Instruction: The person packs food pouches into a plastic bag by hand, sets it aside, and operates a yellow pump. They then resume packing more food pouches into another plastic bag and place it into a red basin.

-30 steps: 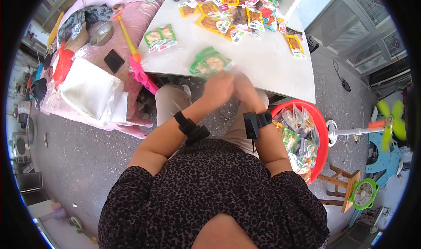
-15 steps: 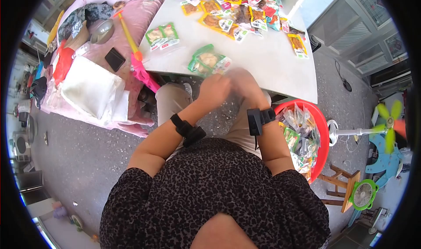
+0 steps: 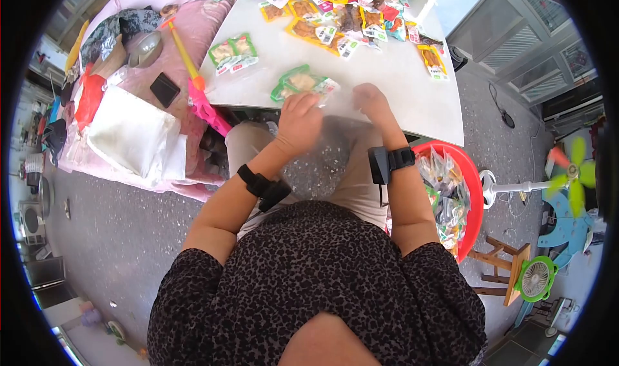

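My left hand [image 3: 301, 118] is at the table's front edge with its fingers curled, just below a green-edged clear packet [image 3: 300, 82] of pale food. My right hand [image 3: 374, 103] is a short way to the right, its fingers closed too. Between the two hands there is a faint, see-through blur; what they hold is too unclear to name. Another pair of green-edged packets [image 3: 232, 51] lies on the white table [image 3: 400, 95] to the left.
Many colourful food packets [image 3: 348, 21] are heaped at the table's back. A red basin [image 3: 476, 195] of packets stands at the right, near a wooden stool [image 3: 514, 272] and a fan [image 3: 536, 279]. On the left, a pink-covered bed [image 3: 187, 24] holds a white bag [image 3: 132, 131].
My hands have moved apart, the left one leftward and the right one rightward and slightly up. The view has shifted a little.
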The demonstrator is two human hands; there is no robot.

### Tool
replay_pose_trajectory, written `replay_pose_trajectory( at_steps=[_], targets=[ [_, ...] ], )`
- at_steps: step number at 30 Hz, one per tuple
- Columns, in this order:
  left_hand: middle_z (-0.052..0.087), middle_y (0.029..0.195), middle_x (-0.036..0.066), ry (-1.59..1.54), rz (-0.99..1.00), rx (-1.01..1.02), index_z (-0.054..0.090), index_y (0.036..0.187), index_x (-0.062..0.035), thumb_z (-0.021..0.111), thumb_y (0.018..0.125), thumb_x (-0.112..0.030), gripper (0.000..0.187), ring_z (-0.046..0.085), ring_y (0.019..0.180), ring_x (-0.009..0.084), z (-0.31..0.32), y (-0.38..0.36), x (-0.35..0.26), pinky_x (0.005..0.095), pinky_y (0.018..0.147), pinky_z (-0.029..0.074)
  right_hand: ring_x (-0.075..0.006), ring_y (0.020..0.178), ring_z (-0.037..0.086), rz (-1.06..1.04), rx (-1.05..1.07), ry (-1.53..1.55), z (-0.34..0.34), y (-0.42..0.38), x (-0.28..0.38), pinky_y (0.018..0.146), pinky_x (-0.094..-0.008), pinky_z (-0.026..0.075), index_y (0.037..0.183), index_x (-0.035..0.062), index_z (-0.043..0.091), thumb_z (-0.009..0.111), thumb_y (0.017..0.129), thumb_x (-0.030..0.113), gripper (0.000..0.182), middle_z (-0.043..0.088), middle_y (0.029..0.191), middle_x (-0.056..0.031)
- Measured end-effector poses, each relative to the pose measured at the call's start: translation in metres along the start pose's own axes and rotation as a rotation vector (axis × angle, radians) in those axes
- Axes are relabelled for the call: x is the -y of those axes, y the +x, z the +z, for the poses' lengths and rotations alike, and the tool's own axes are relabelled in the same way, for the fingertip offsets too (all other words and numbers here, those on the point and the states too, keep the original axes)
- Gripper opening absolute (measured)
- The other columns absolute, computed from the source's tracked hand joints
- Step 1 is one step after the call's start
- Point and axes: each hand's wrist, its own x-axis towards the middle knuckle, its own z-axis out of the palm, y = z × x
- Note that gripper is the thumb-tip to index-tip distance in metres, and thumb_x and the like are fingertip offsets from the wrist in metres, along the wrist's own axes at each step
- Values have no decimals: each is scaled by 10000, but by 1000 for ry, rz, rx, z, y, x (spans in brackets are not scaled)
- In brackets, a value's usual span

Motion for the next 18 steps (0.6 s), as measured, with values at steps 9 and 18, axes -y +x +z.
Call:
replay_pose_trajectory(
  at_steps=[9, 18],
  targets=[
    [507, 983, 88, -631, -529, 85, 487, 849, -31, 482, 783, -60, 73, 461, 854, 134, -65, 76, 30, 261, 758, 362, -69, 579, 482, -121, 121, 97, -13, -16, 120, 511, -194, 384, 802, 17, 535, 570, 715, 97, 123, 526, 644, -7],
    [517, 996, 104, -1134, -630, 215, 473, 835, -22, 447, 803, -59, 56, 469, 904, 143, -83, 60, -10, 275, 802, 354, -106, 603, 458, -345, 121, -394, -30, -67, 120, 540, -240, 369, 711, 17, 515, 567, 722, 96, 95, 507, 638, -25]
  ],
)
